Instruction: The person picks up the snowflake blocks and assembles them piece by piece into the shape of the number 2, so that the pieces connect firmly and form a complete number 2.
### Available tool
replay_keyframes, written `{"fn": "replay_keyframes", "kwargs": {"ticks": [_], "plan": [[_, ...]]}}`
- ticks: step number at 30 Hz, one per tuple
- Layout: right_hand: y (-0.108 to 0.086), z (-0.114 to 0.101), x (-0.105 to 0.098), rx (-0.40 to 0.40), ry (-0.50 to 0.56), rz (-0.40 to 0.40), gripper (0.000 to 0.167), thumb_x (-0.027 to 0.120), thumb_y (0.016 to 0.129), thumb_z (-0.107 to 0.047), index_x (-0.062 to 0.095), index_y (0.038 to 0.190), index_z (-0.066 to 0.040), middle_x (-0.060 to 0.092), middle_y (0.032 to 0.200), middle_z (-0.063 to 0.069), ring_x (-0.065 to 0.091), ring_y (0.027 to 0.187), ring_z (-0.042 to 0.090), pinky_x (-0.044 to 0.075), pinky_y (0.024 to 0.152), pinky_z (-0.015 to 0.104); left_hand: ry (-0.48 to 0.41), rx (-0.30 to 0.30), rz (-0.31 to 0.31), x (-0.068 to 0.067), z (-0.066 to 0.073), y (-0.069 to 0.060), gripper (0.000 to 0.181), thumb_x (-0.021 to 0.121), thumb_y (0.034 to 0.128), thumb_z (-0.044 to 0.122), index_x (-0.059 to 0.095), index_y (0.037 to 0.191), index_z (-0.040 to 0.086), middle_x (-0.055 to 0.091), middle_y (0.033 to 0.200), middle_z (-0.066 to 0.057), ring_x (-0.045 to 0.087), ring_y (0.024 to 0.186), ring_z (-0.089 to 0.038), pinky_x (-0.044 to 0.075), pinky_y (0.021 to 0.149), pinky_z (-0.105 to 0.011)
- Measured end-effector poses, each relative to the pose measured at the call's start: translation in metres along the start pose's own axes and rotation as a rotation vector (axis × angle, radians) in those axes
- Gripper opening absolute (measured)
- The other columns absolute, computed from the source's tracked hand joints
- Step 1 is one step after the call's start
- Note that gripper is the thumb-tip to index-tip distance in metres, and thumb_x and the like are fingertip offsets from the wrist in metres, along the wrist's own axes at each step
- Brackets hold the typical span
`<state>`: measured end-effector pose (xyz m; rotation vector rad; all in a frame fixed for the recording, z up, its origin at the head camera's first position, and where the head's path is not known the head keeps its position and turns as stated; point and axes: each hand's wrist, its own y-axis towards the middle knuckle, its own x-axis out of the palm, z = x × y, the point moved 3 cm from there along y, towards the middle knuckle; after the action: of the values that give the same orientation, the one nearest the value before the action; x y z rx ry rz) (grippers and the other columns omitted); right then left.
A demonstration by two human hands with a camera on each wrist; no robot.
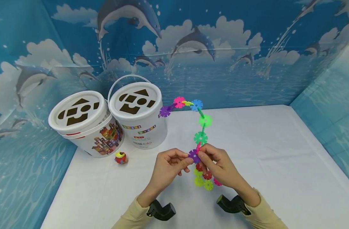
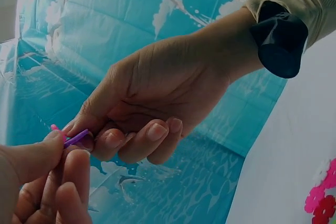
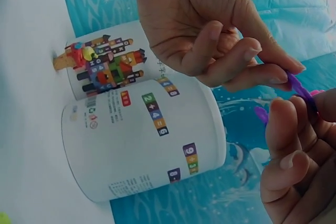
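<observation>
My left hand (image 1: 171,165) pinches a purple snowflake disc (image 1: 194,156) between thumb and forefinger. My right hand (image 1: 220,165) pinches where that disc meets a pink snowflake disc (image 1: 198,147), seen edge-on in the head view. From the pink disc a linked chain runs up through a green disc (image 1: 200,138), more green ones and a blue disc (image 1: 196,105), then bends left to a purple end disc (image 1: 164,111). In the left wrist view the held purple disc (image 2: 76,138) shows as a thin edge. Fingers of both hands hide part of the joint.
Several loose discs, among them a yellow-green disc (image 1: 208,185) and a red disc (image 1: 207,175), lie below the hands. Two white lidded buckets, a left bucket (image 1: 89,140) and a right bucket (image 1: 146,133), stand at the back left. A small red toy figure (image 1: 121,157) sits before them.
</observation>
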<state>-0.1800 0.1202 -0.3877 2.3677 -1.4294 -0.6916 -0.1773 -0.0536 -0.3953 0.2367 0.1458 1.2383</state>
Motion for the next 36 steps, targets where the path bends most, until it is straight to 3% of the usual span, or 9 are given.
{"fn": "replay_keyframes", "kwargs": {"ticks": [6,11,16,21,27,32,36], "plan": [[0.000,0.001,-0.008,-0.034,-0.105,0.078,0.021,0.046,0.093,0.013,0.054,0.090,-0.005,0.050,0.064,0.002,0.049,0.047,0.010,0.043,0.041,0.026,-0.006,-0.020,-0.005,-0.001,-0.003,0.002,0.011,0.066,0.0898,0.007,0.068,0.096,-0.002,0.069,0.084,-0.012,0.065,0.063,-0.017,0.049,0.049,-0.025],[-0.001,0.001,-0.014,-0.027,-0.138,0.139,0.021,0.048,0.092,0.014,0.055,0.090,-0.005,0.050,0.066,0.001,0.049,0.048,0.011,0.042,0.040,0.027,0.036,-0.078,-0.047,0.003,-0.020,0.005,0.016,0.063,0.0925,0.012,0.067,0.097,-0.002,0.069,0.086,-0.012,0.066,0.066,-0.018,0.051,0.053,-0.028],[0.000,0.003,-0.016,-0.019,-0.142,0.151,0.019,0.048,0.092,0.014,0.055,0.090,-0.003,0.049,0.066,0.001,0.049,0.047,0.011,0.041,0.039,0.028,0.237,-0.137,-0.157,0.008,-0.053,0.008,0.015,0.067,0.0902,0.020,0.072,0.093,0.007,0.070,0.083,-0.002,0.065,0.071,-0.017,0.053,0.059,-0.030],[0.000,0.004,-0.018,-0.015,-0.152,0.163,0.018,0.048,0.092,0.014,0.055,0.089,-0.002,0.049,0.066,0.001,0.049,0.047,0.014,0.042,0.041,0.027,0.512,-0.117,-0.213,0.011,-0.082,0.007,0.014,0.075,0.0829,0.022,0.074,0.092,0.011,0.068,0.085,0.007,0.061,0.076,-0.007,0.050,0.064,-0.021],[0.000,0.003,-0.021,-0.017,-0.172,0.178,0.020,0.049,0.091,0.015,0.055,0.090,-0.004,0.050,0.065,0.001,0.050,0.047,0.014,0.042,0.042,0.026,0.670,-0.134,-0.165,0.008,-0.106,0.009,0.032,0.083,0.0738,0.023,0.071,0.099,0.007,0.063,0.092,0.000,0.056,0.074,-0.012,0.045,0.066,-0.020],[0.000,0.001,-0.024,-0.019,-0.164,0.186,0.020,0.048,0.092,0.014,0.055,0.091,-0.005,0.050,0.065,0.001,0.050,0.048,0.013,0.042,0.043,0.026,0.726,-0.121,-0.121,0.008,-0.118,0.017,0.036,0.081,0.0766,0.028,0.067,0.105,0.010,0.057,0.091,0.000,0.049,0.069,-0.008,0.041,0.060,-0.021],[0.000,0.002,-0.025,-0.006,-0.155,0.180,0.020,0.048,0.093,0.013,0.055,0.092,-0.005,0.050,0.065,0.001,0.050,0.048,0.013,0.042,0.042,0.027,0.841,-0.123,-0.110,0.014,-0.125,0.027,0.042,0.078,0.0784,0.037,0.067,0.114,0.016,0.054,0.091,0.002,0.047,0.069,-0.007,0.039,0.057,-0.020]]}}
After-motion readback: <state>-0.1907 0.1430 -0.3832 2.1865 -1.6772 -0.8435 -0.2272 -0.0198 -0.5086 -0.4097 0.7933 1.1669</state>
